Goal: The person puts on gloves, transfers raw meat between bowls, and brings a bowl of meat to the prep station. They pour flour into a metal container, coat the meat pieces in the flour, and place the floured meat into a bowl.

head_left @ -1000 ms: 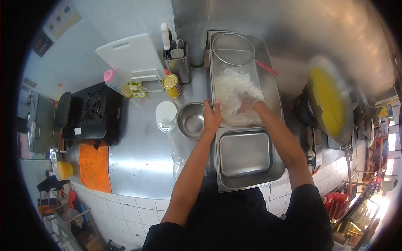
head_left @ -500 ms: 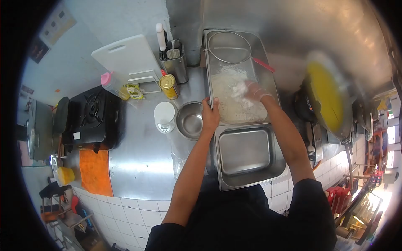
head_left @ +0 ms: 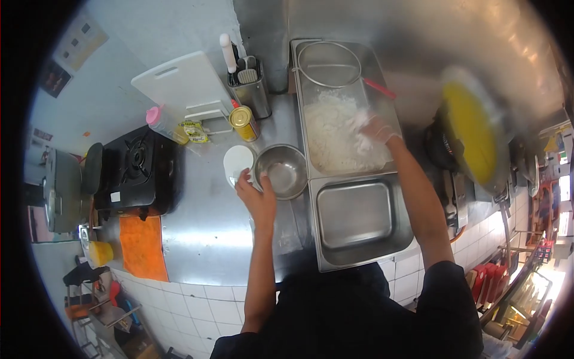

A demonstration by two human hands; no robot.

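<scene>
My left hand (head_left: 257,196) has its fingers apart and holds nothing, between a round white lid-like item (head_left: 238,160) and the left rim of a steel bowl (head_left: 281,172). Over the right side of a long steel tray (head_left: 388,113), my right hand (head_left: 376,127) is dusted white and somewhat blurred, with its fingers curled at the flour (head_left: 338,134). What those fingers hold is too blurred to make out. A round strainer (head_left: 329,64) with a red handle rests across the tray's far end.
An empty steel pan (head_left: 354,216) adjoins the tray's near side. Left stand a black stove (head_left: 137,170), an orange cloth (head_left: 143,247), a yellow can (head_left: 244,124), a white cutting board (head_left: 182,90) and a utensil holder (head_left: 251,96). A wok with yellow contents (head_left: 472,134) is at right.
My left hand has let go of the tray's left edge and moved left and nearer, beside the bowl. My right hand has moved a little to the right over the flour.
</scene>
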